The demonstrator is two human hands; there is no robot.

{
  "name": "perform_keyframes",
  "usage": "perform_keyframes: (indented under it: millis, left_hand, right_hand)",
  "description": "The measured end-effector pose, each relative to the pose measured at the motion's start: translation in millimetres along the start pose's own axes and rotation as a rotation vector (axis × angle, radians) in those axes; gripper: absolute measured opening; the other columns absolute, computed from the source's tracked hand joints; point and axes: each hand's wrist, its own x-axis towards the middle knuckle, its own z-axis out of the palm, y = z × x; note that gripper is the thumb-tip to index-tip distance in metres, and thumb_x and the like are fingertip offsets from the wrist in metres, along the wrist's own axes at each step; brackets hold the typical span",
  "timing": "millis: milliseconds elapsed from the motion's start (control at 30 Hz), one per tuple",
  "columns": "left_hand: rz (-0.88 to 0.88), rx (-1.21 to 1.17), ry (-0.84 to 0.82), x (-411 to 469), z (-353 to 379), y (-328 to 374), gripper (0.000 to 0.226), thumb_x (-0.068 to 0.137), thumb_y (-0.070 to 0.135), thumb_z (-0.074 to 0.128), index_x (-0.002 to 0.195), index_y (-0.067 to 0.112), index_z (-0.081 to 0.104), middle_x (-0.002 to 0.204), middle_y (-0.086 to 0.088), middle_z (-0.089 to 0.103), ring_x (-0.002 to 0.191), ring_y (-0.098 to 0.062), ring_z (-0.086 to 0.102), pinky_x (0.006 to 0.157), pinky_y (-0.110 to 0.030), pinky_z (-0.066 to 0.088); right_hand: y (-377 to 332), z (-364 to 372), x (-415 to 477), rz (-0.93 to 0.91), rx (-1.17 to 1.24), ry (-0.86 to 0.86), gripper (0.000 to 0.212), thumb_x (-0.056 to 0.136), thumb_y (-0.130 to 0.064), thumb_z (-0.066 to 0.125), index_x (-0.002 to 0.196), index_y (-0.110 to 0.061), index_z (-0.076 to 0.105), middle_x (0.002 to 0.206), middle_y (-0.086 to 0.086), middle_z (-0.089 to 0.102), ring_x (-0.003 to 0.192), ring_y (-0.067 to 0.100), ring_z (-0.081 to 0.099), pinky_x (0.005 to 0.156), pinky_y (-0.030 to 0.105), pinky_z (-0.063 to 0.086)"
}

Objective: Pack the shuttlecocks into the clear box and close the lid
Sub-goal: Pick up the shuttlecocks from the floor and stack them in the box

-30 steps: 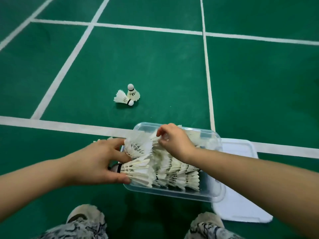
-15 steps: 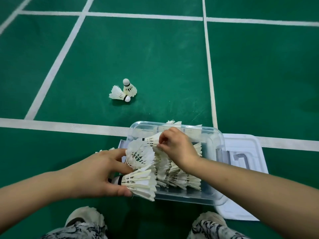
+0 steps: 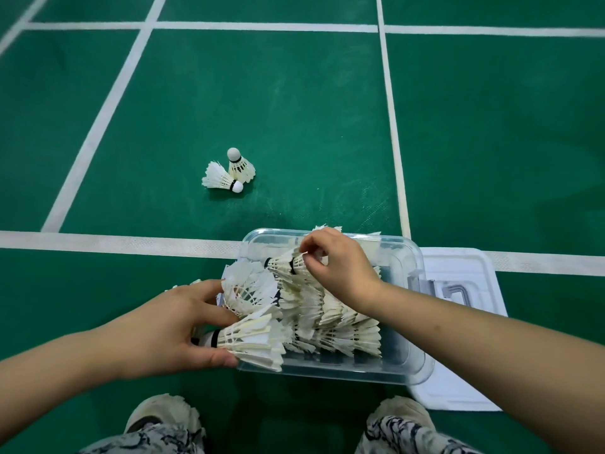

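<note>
Since half a second back the right hand (image 3: 337, 267) had pinched a shuttlecock (image 3: 286, 264) higher in the clear box (image 3: 414, 326) at lower centre. Left hand (image 3: 170, 329) gripped a bunch (image 3: 252, 339). Two loose ones (image 3: 229, 173) mid-frame, lid (image 3: 465, 267) off: packing unfinished.

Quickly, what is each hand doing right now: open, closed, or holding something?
Left hand: closed on a bunch of shuttlecocks at the clear box edge.
Right hand: pinching one shuttlecock over the box.
</note>
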Motion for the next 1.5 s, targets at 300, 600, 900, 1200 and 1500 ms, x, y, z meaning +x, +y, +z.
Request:
perform_keyframes:
  millis: [300,600,900,1200,1500]
  left_hand:
    - [-0.014,0.005,0.012,-3.6,0.1,-1.2,0.034,0.063,0.083,0.044,0.094,0.071,0.049,0.117,0.041,0.032,0.111,0.018,0.035,0.093,-0.003,0.030]
    - [-0.033,0.039,-0.015,-0.8,1.1,3.6,0.037,0.062,0.086,0.039,0.092,0.068,0.051,0.115,0.029,0.040,0.107,0.009,0.043,0.093,-0.013,0.036]
    - [-0.049,0.120,-0.007,6.7,2.9,7.0,0.064,0.058,0.090,0.029,0.108,0.054,0.048,0.115,0.020,0.042,0.105,0.000,0.047,0.088,-0.013,0.035]
    - [-0.057,0.112,-0.020,13.6,2.0,13.2,0.070,0.057,0.090,0.028,0.106,0.048,0.054,0.119,0.020,0.041,0.107,0.000,0.046,0.090,-0.015,0.036]
    - [-0.013,0.262,-0.065,30.5,-3.7,42.5,0.055,0.066,0.079,0.038,0.098,0.038,0.056,0.111,0.009,0.042,0.103,-0.007,0.044,0.093,-0.023,0.038]
  right_hand:
    - [3.0,-7.2,-0.7,-0.045,-0.079,-0.032,0.017,0.091,-0.012,0.050,0.103,-0.011,0.063,0.100,0.004,0.061,0.087,0.013,0.051,0.084,0.028,0.046]
    - [21.7,3.6,-10.0,-0.033,-0.439,-0.347,0.038,0.095,-0.033,0.044,0.132,-0.024,0.042,0.121,0.005,0.050,0.111,0.026,0.050,0.090,0.037,0.043]
    - [16.9,4.6,-11.0,-0.059,-0.639,-0.293,0.032,0.094,-0.034,0.042,0.125,-0.028,0.046,0.115,0.008,0.050,0.109,0.029,0.047,0.083,0.039,0.041]
    - [6.2,-14.8,-26.0,-0.132,-0.564,-0.205,0.046,0.094,-0.046,0.039,0.138,-0.038,0.033,0.123,0.007,0.041,0.107,0.025,0.045,0.084,0.035,0.039]
    - [-32.1,-17.2,-53.2,-0.018,0.324,-0.129,0.030,0.078,-0.055,0.051,0.080,-0.028,0.065,0.074,-0.010,0.059,0.070,0.008,0.054,0.067,0.028,0.044]
